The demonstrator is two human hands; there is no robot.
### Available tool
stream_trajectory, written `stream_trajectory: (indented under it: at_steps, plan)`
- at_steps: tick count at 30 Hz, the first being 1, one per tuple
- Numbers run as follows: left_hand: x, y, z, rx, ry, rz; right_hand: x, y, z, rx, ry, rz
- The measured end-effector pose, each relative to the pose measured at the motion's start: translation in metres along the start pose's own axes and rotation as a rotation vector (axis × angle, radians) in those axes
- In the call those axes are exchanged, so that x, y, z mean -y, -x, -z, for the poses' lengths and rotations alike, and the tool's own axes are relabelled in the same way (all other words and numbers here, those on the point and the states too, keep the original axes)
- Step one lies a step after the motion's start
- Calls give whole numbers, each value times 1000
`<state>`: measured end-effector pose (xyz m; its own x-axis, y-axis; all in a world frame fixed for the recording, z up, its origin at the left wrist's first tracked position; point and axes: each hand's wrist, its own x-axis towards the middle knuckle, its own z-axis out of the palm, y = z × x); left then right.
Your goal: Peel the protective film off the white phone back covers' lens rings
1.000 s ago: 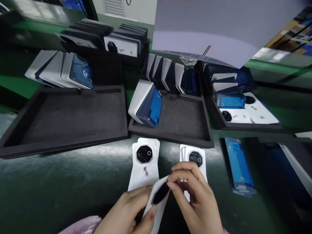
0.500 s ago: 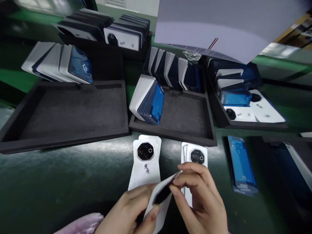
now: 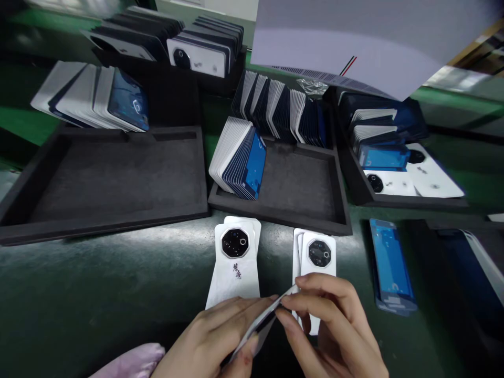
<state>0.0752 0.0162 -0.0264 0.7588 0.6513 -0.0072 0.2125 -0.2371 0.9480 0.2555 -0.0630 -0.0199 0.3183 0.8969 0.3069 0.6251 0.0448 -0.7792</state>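
Note:
Between both hands I hold a thin white phone back panel (image 3: 264, 319), tilted almost edge-on, with a dark patch on its face. My left hand (image 3: 210, 333) grips it along its left side, thumb near me and fingers behind. The fingertips of my right hand (image 3: 333, 323) pinch its upper right end. Just beyond lie two small stacks of white phone back panels with black octagonal camera areas: a left stack (image 3: 236, 273), partly behind my left hand, and a right stack (image 3: 319, 268), partly covered by my right fingers.
A black tray (image 3: 208, 210) stands at left and another black tray (image 3: 342, 218) at centre, holding fanned panels (image 3: 236, 160). More panels fill a tray at right (image 3: 366, 197). Blue-filmed panels (image 3: 391, 265) lie right of my hands. A large pale sheet (image 3: 334, 42) overhangs the back.
The held panel has turned more edge-on and its upper end sits slightly lower. My right hand has shifted a little right and down, uncovering more of the right stack.

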Motion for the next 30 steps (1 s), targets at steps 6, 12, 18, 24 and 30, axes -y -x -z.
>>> stream_trajectory:
  at_steps: [6, 12, 18, 24, 30]
  plan:
    - [5, 3, -2, 40, -168, -30, 2, -2, 4, 66, -6, -14]
    - [3, 0, -2, 52, -183, -12, -5, -6, 10, 159, 4, 48]
    - [2, -5, -3, 97, -109, 19, -11, -14, 17, 275, 17, 82]
    - [-2, -6, -2, 129, -30, 92, -12, -17, 19, 352, 42, 58]
    - [-2, -9, -2, 162, 52, 208, -16, -14, 14, 403, 193, 100]
